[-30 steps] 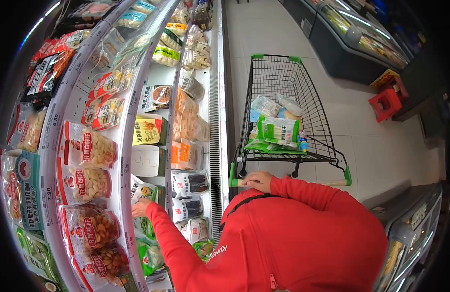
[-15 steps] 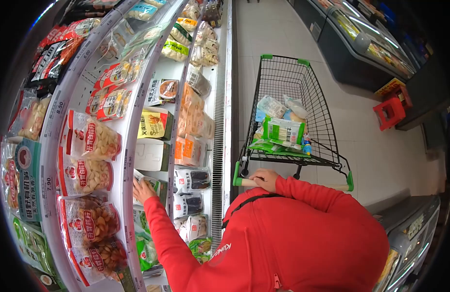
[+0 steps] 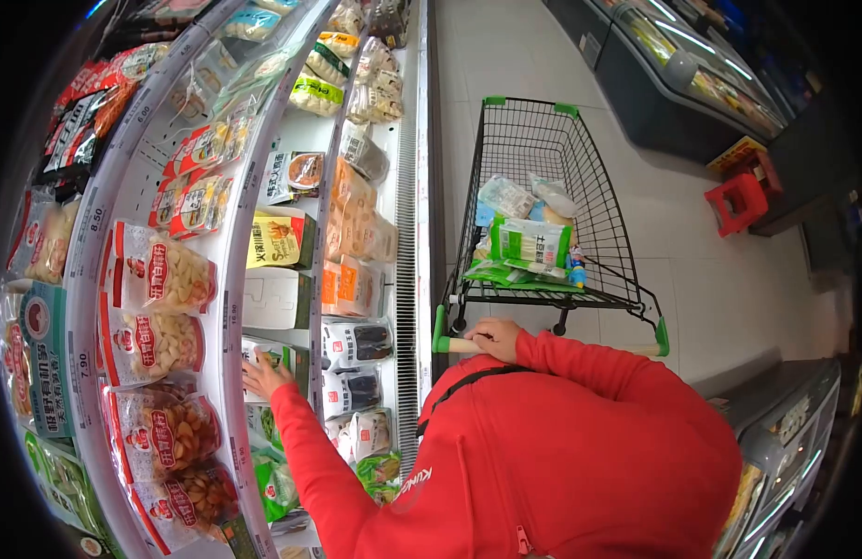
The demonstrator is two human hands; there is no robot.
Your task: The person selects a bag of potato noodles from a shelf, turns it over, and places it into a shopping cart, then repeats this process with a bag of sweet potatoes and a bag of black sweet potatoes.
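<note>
While the right hand (image 3: 493, 339) curls over the pale cart handle (image 3: 462, 346), its fingers close together, the left hand (image 3: 266, 377) reaches among the goods on the cooler shelf. Its fingers are spread apart against a white packet (image 3: 262, 351) with green on it, touching the surface. The packet lies on the shelf level just right of the front bags of cloves with red labels (image 3: 161, 265). Green-and-white bags (image 3: 277, 486) lie on the near side of it; a white carton (image 3: 271, 298) sits just beyond, followed by a yellow box (image 3: 276, 239). On the level to the right are white packs with dark contents (image 3: 356, 344).

Beyond the handle, the black wire cart (image 3: 612, 210) holds a green-and-white packet (image 3: 531, 244) on other packages, with clear bags (image 3: 507, 197) behind. Farther off, red stools (image 3: 737, 203) stand near the dark-sided display freezer (image 3: 636, 102) across the tiled aisle (image 3: 487, 56).
</note>
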